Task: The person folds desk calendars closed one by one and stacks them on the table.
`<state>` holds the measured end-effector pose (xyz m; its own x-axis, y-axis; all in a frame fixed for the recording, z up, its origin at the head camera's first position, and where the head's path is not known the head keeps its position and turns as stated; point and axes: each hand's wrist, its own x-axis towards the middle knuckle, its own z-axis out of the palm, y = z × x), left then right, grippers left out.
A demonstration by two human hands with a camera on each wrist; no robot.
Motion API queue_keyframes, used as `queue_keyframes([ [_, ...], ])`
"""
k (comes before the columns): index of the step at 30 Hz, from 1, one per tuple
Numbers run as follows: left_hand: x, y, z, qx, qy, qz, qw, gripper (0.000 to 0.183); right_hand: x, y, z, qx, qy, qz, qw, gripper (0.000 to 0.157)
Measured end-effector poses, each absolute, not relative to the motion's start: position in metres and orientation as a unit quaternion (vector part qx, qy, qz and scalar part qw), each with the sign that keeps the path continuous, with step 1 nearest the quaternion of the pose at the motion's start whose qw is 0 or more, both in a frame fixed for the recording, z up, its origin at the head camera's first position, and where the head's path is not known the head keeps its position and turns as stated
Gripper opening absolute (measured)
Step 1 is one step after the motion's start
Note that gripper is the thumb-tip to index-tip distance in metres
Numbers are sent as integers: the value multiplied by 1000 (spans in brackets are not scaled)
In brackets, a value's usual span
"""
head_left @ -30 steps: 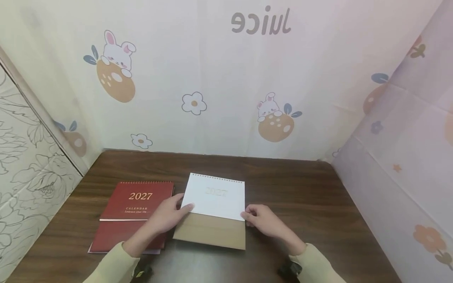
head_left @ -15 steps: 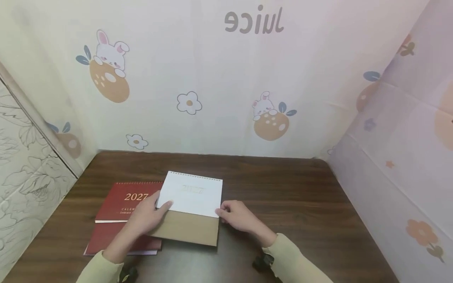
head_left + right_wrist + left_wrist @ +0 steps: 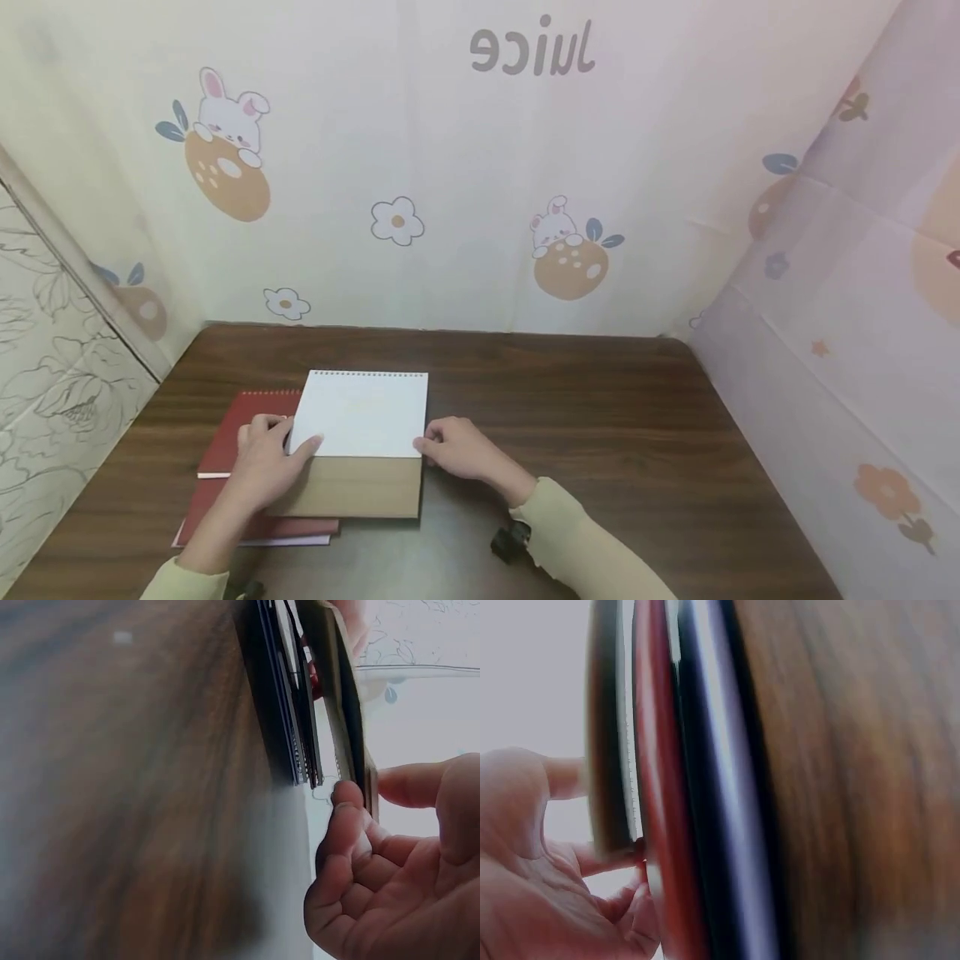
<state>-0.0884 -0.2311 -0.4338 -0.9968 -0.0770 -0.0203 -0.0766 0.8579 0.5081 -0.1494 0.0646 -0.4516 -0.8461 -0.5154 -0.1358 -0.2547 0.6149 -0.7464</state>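
A desk calendar with a white page and tan base (image 3: 360, 487) is held between both hands, over the right part of a red 2027 calendar (image 3: 225, 437). My left hand (image 3: 266, 458) pinches its left edge, thumb on the white page. On the opposite edge, my right hand (image 3: 461, 450) pinches with thumb and curled fingers. In the right wrist view a gap separates the tan calendar (image 3: 349, 697) from the stack below. A pale lilac edge (image 3: 731, 772) shows under the red calendar (image 3: 664, 787) in the left wrist view.
The dark wood table (image 3: 600, 433) stretches to the right of the hands. A printed curtain (image 3: 465, 167) hangs along the table's back edge, with another curtain panel (image 3: 847, 333) on the right side. Black wrist cameras (image 3: 512, 542) sit under the sleeves.
Both hands have carried the tan calendar leftward from beside the red calendar to above it. It now covers the red cover's right part, and its tilt has straightened.
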Motion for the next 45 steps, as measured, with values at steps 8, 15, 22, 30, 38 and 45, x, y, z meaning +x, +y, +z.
queue_keyframes([
  [8, -89, -254, -429, 63, -963, -264, -10, 70, -149, 35, -445, -236, 878, -368, 195, 28],
  [15, -91, -272, -428, 80, -957, -277, -31, 73, -143, 17, -443, -246, 875, -362, 206, 27],
  [22, -94, -289, -426, 63, -959, -274, -33, 72, -139, 0, -440, -256, 882, -347, 191, 22],
  [30, -89, -306, -423, 82, -951, -289, -74, 74, -132, -16, -444, -280, 883, -325, 192, 21],
  [38, -85, -317, -428, 96, -943, -303, -101, 76, -127, -20, -445, -335, 872, -290, 208, 33],
  [45, -82, -320, -429, 106, -950, -282, -81, 72, -128, -23, -447, -366, 863, -266, 225, 25],
])
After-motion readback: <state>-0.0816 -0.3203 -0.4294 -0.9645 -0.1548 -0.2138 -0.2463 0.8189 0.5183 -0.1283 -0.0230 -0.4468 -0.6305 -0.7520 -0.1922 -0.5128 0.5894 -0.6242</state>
